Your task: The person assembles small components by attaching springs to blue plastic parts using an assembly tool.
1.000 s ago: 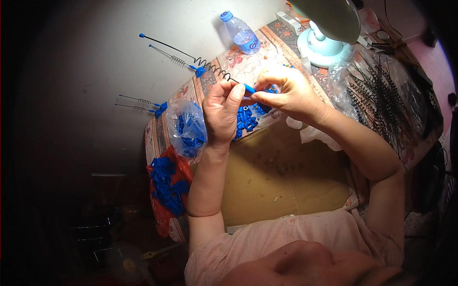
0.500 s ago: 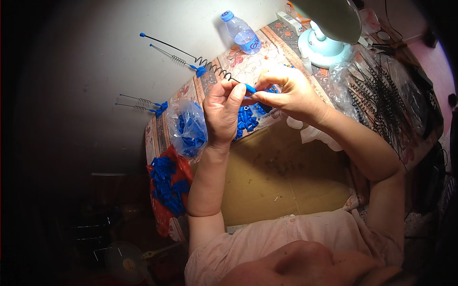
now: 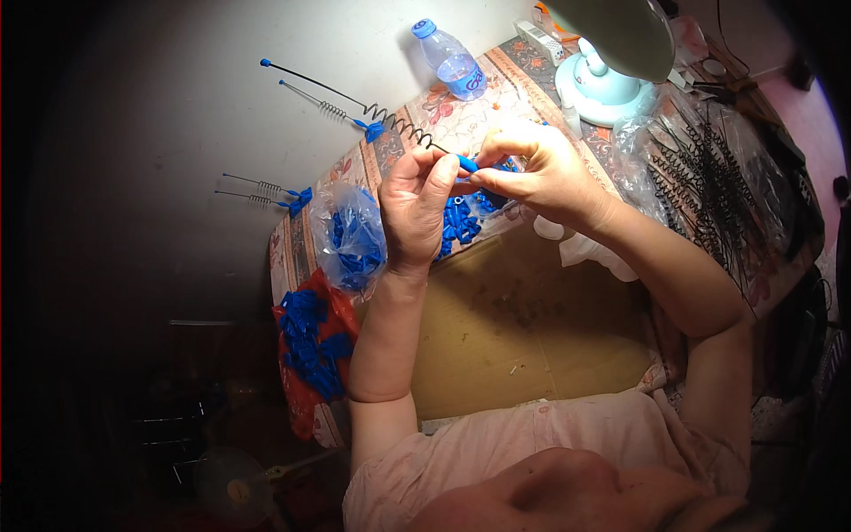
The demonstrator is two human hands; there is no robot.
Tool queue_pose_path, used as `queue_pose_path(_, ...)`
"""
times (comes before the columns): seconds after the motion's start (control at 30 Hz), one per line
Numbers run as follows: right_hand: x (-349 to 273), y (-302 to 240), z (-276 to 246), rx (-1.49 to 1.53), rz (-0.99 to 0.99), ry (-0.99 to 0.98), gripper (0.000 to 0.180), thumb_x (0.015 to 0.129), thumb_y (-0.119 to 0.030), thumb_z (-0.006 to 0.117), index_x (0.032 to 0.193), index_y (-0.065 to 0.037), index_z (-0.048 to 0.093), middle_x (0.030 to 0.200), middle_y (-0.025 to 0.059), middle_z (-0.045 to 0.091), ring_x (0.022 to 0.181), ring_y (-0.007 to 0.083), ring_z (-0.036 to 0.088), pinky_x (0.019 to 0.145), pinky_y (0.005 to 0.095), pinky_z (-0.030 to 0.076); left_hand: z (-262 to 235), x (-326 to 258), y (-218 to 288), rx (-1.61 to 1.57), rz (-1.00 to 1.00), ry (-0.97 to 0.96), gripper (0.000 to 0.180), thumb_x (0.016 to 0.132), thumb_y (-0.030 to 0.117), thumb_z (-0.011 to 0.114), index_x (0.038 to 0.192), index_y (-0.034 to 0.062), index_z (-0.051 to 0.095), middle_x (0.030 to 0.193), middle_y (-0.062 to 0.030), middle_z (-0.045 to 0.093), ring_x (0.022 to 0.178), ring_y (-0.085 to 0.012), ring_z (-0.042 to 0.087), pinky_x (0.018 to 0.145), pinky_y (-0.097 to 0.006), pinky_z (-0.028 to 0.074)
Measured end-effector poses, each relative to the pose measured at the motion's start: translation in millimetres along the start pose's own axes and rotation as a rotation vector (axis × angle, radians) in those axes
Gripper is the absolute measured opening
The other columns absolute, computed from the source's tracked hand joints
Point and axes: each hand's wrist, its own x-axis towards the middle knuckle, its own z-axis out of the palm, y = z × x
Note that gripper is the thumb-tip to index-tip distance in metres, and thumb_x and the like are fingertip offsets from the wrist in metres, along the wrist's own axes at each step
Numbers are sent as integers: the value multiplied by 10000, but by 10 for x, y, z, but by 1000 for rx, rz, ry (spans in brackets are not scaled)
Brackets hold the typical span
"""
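My left hand pinches a black wire with a coiled middle, close to its lower end. The wire slants up and left to a small blue tip. At its near end sits a blue plastic sleeve. My right hand grips that sleeve between thumb and fingers, touching close to the left fingertips. Below and behind the hands lie many small blue plastic parts, partly hidden by my fingers.
Left stand a clear bag of blue parts and a red bag under more blue pieces. Coiled black wires lie on plastic at right. A water bottle and lamp stand behind. Finished-looking coils lean by the wall.
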Motion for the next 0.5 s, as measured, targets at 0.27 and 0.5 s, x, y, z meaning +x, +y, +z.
queue_pose_path(0.27,3,49,9,-18,-43,21,106,798,-133,692,839,-35,702,701,64,647,679,134,595,662,293,475,8,4,-2,-19,1,-8,120,952,81,577,972,-34,602,891,-96,659,805,-151,663,751,-305,589)
queue_pose_path(0.5,3,60,17,-12,-52,25,99,806,-128,688,834,-34,700,683,48,640,660,113,587,640,280,471,1,7,-5,-10,0,-12,115,951,81,579,976,-28,605,884,-92,660,794,-146,661,747,-298,585)
